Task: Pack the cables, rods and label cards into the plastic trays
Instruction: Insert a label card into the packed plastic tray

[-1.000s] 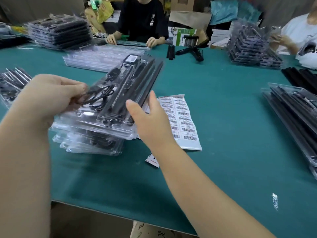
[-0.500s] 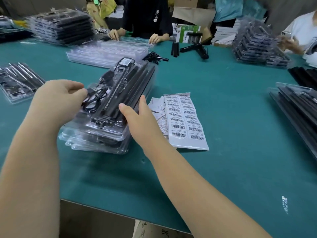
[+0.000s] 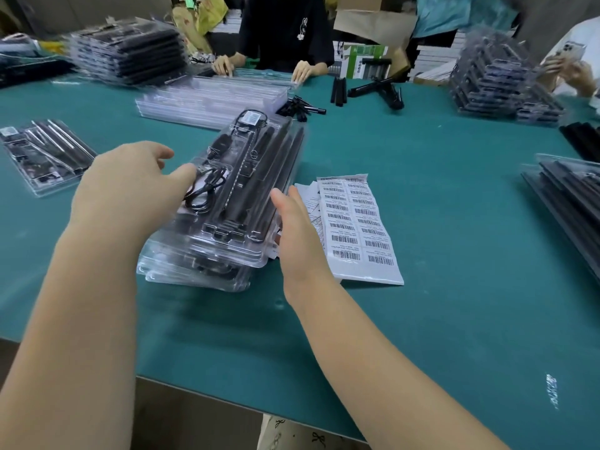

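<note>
A stack of clear plastic trays (image 3: 194, 271) lies on the green table in front of me. The top tray (image 3: 259, 251) holds several black rods (image 3: 276, 164), a coiled black cable (image 3: 204, 193) and a small label card (image 3: 251, 117) at its far end. My left hand (image 3: 130, 190) rests against the tray's left side, fingers loose, thumb beside the cable. My right hand (image 3: 298, 232) lies flat with straight fingers along the stack's right side. A sheet of barcode labels (image 3: 360, 222) sits just right of the stack.
One packed tray (image 3: 42, 157) lies at the left. Empty clear trays (image 3: 211, 99) sit beyond, and packed stacks stand at the far left (image 3: 130, 50), far right (image 3: 496, 76) and right edge (image 3: 571, 203). Loose black rods (image 3: 376, 89) lie near a person (image 3: 285, 30) seated opposite.
The top tray has come down from a tilted hold onto the stack. My left hand has loosened its grip on it. My right hand stays against the right side.
</note>
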`<state>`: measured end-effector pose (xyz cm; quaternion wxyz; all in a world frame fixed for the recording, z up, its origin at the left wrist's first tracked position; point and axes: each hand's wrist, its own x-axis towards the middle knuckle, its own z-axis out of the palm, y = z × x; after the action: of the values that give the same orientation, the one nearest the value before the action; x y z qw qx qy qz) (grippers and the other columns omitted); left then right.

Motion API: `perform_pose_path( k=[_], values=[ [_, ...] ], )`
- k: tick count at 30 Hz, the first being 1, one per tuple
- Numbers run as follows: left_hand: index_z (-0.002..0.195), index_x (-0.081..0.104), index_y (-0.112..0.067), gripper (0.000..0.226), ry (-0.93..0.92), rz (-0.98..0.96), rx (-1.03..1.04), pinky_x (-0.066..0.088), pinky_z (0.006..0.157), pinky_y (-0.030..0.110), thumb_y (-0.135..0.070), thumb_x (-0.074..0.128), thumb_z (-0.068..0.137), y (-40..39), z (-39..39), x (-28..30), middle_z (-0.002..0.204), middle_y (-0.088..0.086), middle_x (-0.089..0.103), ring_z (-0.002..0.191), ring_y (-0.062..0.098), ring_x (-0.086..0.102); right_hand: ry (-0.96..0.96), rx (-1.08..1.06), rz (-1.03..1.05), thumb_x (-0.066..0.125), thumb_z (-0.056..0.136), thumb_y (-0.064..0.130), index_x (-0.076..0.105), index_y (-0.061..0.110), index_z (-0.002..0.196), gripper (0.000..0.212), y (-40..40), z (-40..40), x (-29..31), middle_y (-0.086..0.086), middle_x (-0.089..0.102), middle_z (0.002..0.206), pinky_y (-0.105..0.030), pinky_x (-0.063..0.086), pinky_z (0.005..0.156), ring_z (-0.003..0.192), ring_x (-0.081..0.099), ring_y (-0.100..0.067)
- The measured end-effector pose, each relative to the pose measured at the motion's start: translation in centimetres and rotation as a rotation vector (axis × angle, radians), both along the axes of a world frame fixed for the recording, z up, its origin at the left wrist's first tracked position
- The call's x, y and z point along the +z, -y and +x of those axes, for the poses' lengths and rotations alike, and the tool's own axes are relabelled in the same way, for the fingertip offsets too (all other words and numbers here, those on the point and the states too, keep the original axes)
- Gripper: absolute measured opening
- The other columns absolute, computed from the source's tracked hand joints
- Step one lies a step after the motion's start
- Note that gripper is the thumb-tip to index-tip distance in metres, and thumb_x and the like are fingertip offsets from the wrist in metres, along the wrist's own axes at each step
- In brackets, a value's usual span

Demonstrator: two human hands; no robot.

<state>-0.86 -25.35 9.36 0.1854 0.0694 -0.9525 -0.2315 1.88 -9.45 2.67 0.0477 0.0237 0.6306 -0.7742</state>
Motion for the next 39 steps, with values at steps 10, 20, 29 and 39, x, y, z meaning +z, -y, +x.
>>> perform_pose_path(
  k=[10, 20, 29, 39],
  values=[
    [0.111, 0.06, -0.027, 0.034, 0.136, -0.135, 0.045, 0.041, 0.074, 0.035, -0.049, 0.051, 0.086, -0.2, -1.0, -1.0, 0.093, 0.008, 0.058, 0.091, 0.032, 0.053, -0.102, 0.064, 0.253, 0.055, 0.089, 0.044, 0.011, 0.039, 0.15, 0.075, 0.6, -0.2, 0.0, 0.017, 0.006, 0.158, -0.031, 0.016, 0.113, 0.144, 0.012, -0.005],
    [0.117, 0.058, -0.032, 0.052, 0.308, 0.165, -0.026, 0.045, 0.059, 0.032, -0.066, 0.059, 0.078, 3.6, -2.0, -1.6, 0.109, 0.001, 0.053, 0.09, 0.026, 0.051, 0.162, 0.068, 0.034, 0.058, 0.073, 0.054, 0.004, 0.028, 0.152, 0.099, 3.1, -0.3, -0.8, 0.008, 0.014, 0.159, -0.037, 0.018, 0.113, 0.144, 0.017, -0.017],
    [0.121, 0.057, -0.039, 0.046, 0.322, 0.201, -0.097, 0.037, 0.064, 0.03, -0.057, 0.064, 0.079, 5.4, -2.6, -1.3, 0.11, -0.005, 0.049, 0.095, 0.024, 0.047, 0.082, 0.158, 0.161, 0.047, 0.066, 0.055, 0.042, 0.031, 0.126, 0.065, 3.7, -1.0, -0.7, 0.009, 0.038, 0.137, -0.037, 0.026, 0.098, 0.127, 0.033, -0.014],
    [0.115, 0.058, -0.038, 0.047, 0.336, 0.192, -0.066, 0.051, 0.052, 0.032, -0.065, 0.057, 0.076, 4.9, -2.7, -1.4, 0.112, -0.005, 0.053, 0.084, 0.018, 0.056, 0.135, 0.169, 0.159, 0.05, 0.074, 0.059, 0.005, 0.029, 0.153, 0.096, 2.8, -1.7, -0.4, 0.009, 0.011, 0.159, -0.032, 0.02, 0.095, 0.144, 0.016, -0.016]
  ],
)
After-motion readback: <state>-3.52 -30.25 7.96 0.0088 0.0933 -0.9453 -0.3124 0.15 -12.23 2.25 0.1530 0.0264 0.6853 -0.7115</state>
